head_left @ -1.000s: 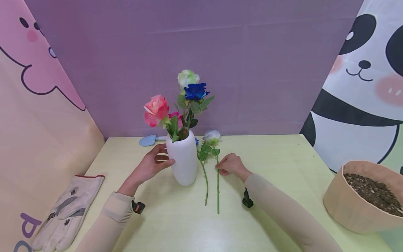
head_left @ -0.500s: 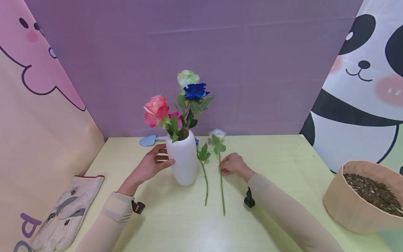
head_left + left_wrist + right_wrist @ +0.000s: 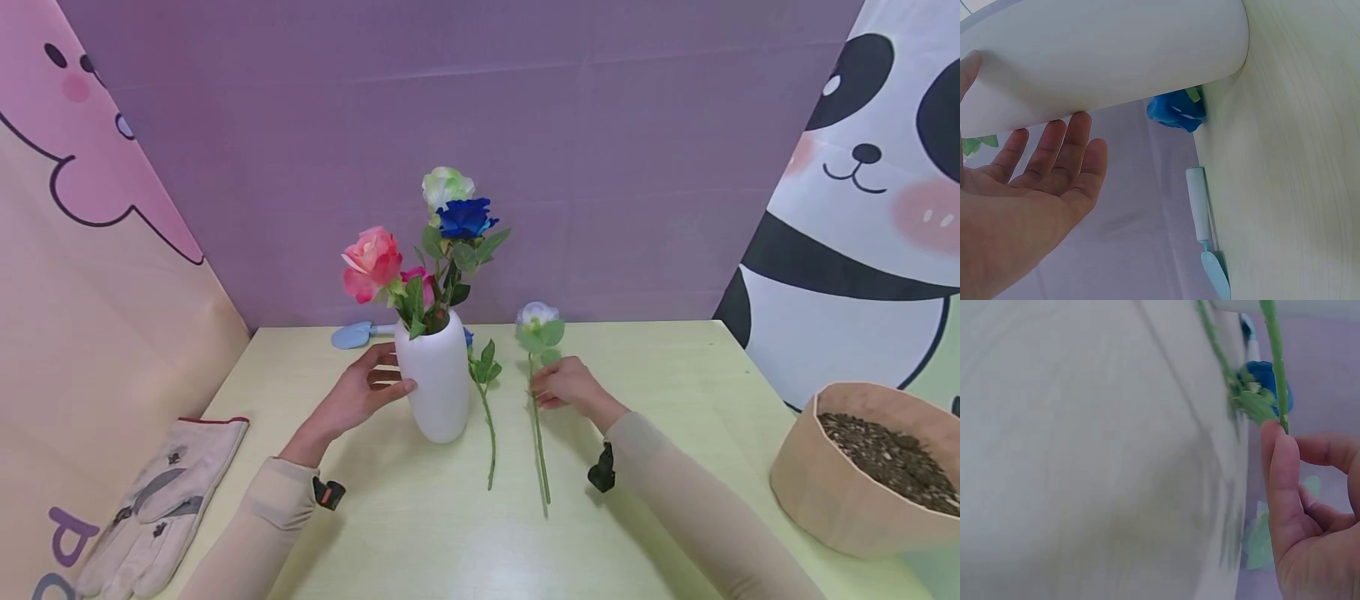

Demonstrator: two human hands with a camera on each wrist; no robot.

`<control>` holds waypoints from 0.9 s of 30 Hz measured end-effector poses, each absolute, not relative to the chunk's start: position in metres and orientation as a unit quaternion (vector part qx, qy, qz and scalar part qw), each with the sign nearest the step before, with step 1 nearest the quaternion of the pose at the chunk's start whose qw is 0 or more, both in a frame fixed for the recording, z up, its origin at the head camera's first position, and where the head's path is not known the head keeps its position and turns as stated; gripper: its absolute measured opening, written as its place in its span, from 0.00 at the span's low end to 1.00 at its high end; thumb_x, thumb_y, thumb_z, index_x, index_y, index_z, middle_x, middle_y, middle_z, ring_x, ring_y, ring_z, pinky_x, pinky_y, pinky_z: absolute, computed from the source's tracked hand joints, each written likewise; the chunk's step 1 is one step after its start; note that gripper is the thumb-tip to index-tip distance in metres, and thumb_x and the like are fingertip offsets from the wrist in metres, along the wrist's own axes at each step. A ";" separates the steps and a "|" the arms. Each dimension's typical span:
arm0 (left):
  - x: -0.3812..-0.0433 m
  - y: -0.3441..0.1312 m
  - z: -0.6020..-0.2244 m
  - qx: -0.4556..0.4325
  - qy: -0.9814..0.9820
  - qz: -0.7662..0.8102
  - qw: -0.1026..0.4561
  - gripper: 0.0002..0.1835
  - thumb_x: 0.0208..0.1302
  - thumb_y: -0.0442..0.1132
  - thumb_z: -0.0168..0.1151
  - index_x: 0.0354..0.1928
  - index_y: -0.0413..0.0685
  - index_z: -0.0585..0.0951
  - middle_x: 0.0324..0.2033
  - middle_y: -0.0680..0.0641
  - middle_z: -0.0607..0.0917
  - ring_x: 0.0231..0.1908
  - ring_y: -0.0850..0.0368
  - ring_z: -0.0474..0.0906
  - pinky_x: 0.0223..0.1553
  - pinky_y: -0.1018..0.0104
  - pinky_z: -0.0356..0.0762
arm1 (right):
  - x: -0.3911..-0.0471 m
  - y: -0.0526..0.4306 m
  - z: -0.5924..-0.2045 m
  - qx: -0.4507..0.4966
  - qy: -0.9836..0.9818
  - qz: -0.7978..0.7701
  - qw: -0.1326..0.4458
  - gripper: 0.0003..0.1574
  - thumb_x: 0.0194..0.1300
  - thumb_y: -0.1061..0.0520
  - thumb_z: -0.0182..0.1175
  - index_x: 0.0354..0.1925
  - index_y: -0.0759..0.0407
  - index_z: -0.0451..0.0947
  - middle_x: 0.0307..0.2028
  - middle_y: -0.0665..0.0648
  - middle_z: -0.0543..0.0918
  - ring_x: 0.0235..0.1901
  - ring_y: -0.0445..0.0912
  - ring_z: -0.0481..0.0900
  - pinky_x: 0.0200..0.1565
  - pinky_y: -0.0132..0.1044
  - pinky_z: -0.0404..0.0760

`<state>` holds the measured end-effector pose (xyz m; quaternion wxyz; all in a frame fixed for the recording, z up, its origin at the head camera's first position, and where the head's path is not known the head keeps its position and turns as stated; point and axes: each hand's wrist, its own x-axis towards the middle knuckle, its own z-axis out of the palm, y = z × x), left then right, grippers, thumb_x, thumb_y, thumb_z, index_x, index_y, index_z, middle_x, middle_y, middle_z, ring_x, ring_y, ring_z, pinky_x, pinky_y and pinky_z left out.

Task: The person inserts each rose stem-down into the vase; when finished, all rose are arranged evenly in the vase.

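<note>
A white vase stands upright on the table, holding a pink rose, a blue rose, a pale green-white rose and a magenta bloom. My left hand holds the vase's left side, thumb on the front; its fingertips touch the wall in the left wrist view. Between thumb and fingers, my right hand pinches the green stem of a white rose, slightly off the table. Between vase and right hand lies a blue rose stem, its bloom mostly behind the vase.
A light blue trowel lies at the table's back edge, left of the vase. Work gloves lie at the left edge. On the right stands a tan pot of soil. A purple backdrop rises behind the table.
My right hand has moved right with the white rose, carrying it away from the blue one and lifting it slightly. The left hand and vase have stayed in place.
</note>
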<state>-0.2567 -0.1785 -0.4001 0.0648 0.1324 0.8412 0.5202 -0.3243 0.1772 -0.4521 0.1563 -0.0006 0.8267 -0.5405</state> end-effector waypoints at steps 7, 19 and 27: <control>-0.256 -0.178 -0.400 0.132 0.840 0.523 0.065 0.41 0.63 0.54 0.69 0.72 0.52 0.63 0.64 0.42 0.73 0.64 0.38 0.74 0.59 0.47 0.80 | -0.323 0.181 -0.436 0.009 0.809 -0.566 0.157 0.24 0.70 0.61 0.59 0.60 0.74 0.73 0.49 0.66 0.85 0.32 0.42 0.86 0.38 0.33 0.88; -0.256 -0.178 -0.400 0.135 0.842 0.519 0.055 0.39 0.63 0.54 0.69 0.72 0.52 0.64 0.63 0.42 0.74 0.63 0.40 0.75 0.59 0.47 0.81 | -0.322 0.187 -0.409 0.006 0.761 -0.636 0.128 0.26 0.69 0.61 0.59 0.61 0.73 0.70 0.44 0.57 0.84 0.31 0.39 0.86 0.39 0.29 0.87; -0.257 -0.179 -0.402 0.132 0.842 0.520 0.060 0.40 0.62 0.56 0.69 0.72 0.53 0.63 0.64 0.43 0.74 0.63 0.40 0.75 0.59 0.47 0.81 | -0.315 0.189 -0.392 0.002 0.722 -0.683 0.109 0.21 0.72 0.62 0.57 0.58 0.73 0.70 0.37 0.49 0.84 0.33 0.38 0.87 0.40 0.28 0.87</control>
